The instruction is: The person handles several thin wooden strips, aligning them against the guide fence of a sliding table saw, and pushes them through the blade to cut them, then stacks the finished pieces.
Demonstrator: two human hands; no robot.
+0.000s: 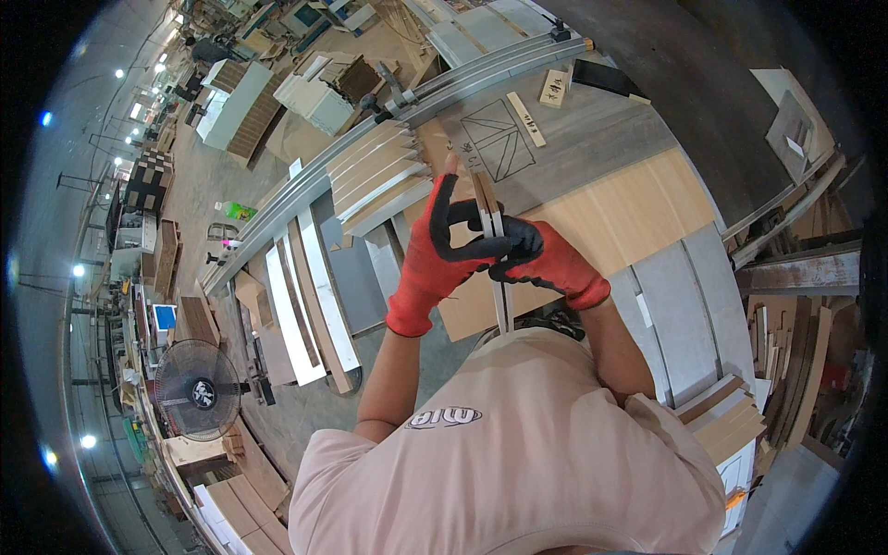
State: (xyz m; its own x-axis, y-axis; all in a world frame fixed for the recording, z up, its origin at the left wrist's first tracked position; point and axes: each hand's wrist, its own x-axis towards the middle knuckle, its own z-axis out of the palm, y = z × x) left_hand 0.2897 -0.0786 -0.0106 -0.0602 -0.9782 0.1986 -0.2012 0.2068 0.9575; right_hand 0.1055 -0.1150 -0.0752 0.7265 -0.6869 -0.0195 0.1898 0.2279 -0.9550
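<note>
narrow boards (490,205): thin, brown-faced pieces with pale edges, held edge-on before the wearer's body; gloved fingers cover their middle, so their number is hard to make out, and their lower ends are lost at the shirt (499,435).
left hand (427,264): clamped on the boards from the left, in a red glove with black-coated fingers; one bare fingertip points up.
right hand (550,266): gloved alike, closed on the boards from the right; its dark fingers overlap the left hand's and blend with them.
gray panel (592,153): flat, wood-grained, marked with a black-lined rectangle, partly hidden behind the boards.
yellowish panel (647,203): smooth, fine-grained, beside the gray one.
stacked strips (375,176): straight light wood, beside a long metal rail (490,76).
fan (198,392): round wire cage, lower left.
</note>
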